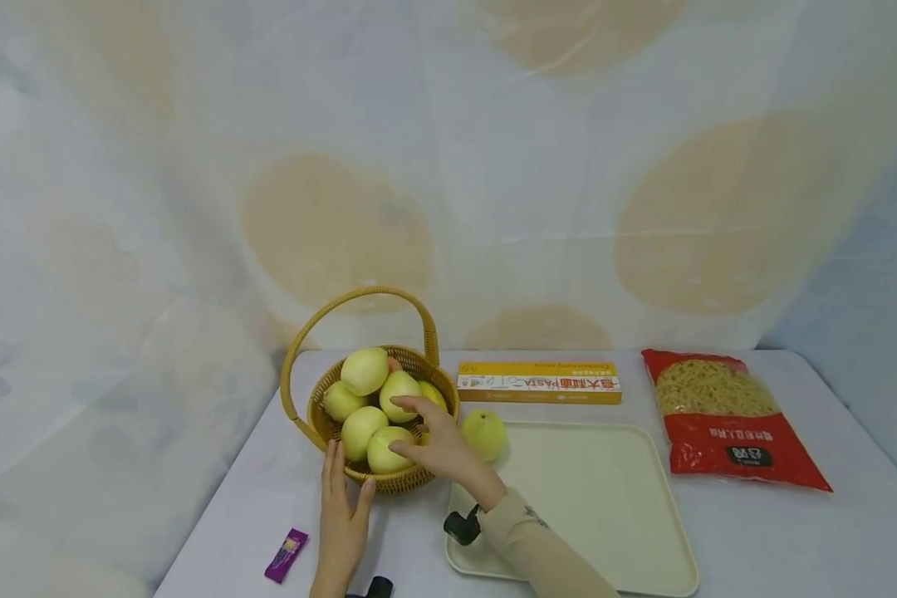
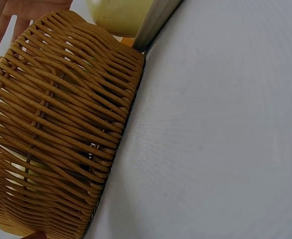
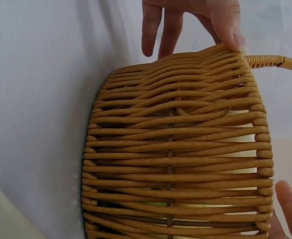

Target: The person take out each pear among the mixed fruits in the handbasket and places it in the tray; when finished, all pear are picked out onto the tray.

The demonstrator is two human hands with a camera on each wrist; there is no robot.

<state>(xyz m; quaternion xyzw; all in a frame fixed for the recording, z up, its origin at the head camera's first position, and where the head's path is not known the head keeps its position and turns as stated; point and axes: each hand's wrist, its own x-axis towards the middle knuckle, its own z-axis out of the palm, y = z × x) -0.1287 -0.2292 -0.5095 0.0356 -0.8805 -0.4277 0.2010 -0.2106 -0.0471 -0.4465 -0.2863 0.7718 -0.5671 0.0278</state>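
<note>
A brown wicker basket with a tall handle stands at the table's left, filled with several round pale-green pears. My left hand rests at the basket's near left side with fingers extended. In the right wrist view, the left hand's thumb lies at the basket rim. My right hand reaches over the basket's right rim, fingers apart and slightly bent above the front pear; it grips nothing. Woven basket wall fills much of the left wrist view.
One pear sits by the corner of a cream tray, right of the basket. Behind lies a yellow pasta box. A red pasta bag is at the right, a purple packet at front left.
</note>
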